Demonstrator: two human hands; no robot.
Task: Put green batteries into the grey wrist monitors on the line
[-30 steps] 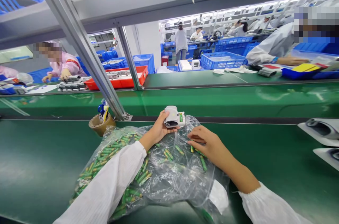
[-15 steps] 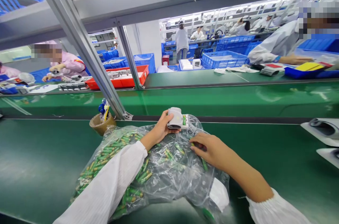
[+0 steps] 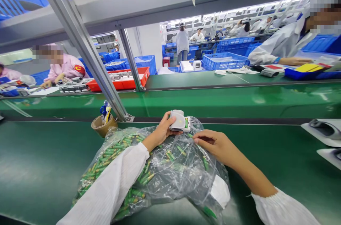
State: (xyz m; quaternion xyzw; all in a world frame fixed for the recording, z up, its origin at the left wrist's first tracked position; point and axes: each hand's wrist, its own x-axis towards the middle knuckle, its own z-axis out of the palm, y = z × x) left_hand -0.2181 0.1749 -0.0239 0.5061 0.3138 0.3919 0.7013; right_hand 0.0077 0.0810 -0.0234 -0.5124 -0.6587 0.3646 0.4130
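Note:
My left hand (image 3: 161, 130) is closed around a white wrist blood pressure monitor (image 3: 178, 121) with its grey cuff, above a clear plastic bag (image 3: 170, 182). The monitor's battery compartment faces right, and a green battery (image 3: 186, 122) shows in it. Just below and right of it, my right hand (image 3: 214, 144) pinches another green battery (image 3: 190, 135) at its fingertips, apart from the monitor. Many loose green batteries (image 3: 110, 154) fill the left side of the bag. A few more lie scattered under its crumpled middle, and a white paper piece (image 3: 220, 192) lies at its right.
A tape roll (image 3: 102, 125) holding pens stands by the metal post (image 3: 82, 45). At the right edge lie white monitors with cuffs (image 3: 323, 128). Beyond the green ledge are a red tray (image 3: 119, 76), blue crates (image 3: 225, 61) and co-workers on both sides.
My right hand has turned and lifted slightly, so the green battery at its fingertips now shows near the monitor. My left hand keeps the monitor nearly still. The pink-sleeved co-worker has lowered their hands.

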